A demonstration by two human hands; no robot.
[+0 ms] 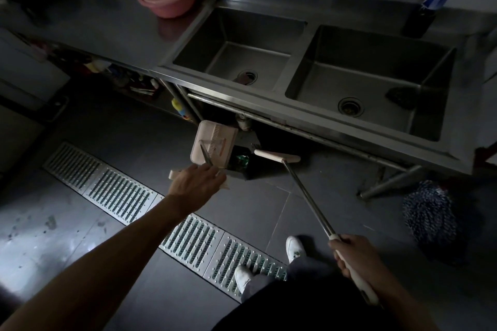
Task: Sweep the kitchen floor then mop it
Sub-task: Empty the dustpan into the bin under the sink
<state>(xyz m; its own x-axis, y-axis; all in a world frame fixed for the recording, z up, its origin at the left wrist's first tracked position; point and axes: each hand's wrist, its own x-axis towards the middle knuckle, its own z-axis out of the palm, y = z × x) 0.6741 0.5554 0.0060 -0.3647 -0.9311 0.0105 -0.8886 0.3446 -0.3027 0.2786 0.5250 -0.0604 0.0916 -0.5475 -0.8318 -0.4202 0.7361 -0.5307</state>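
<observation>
steel-shafted broom with cream head (277,156), beside the black bin (243,169): judged light and stiff, gripped at its white sleeve by the right hand (352,252). pink plastic dustpan (213,142), likewise light, held by fingers of the left hand (197,181) curled round its handle.

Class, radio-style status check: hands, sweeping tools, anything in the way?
Left hand grips dustpan, tilted up by bin. Right hand grips broom. Mop on floor, right.
</observation>
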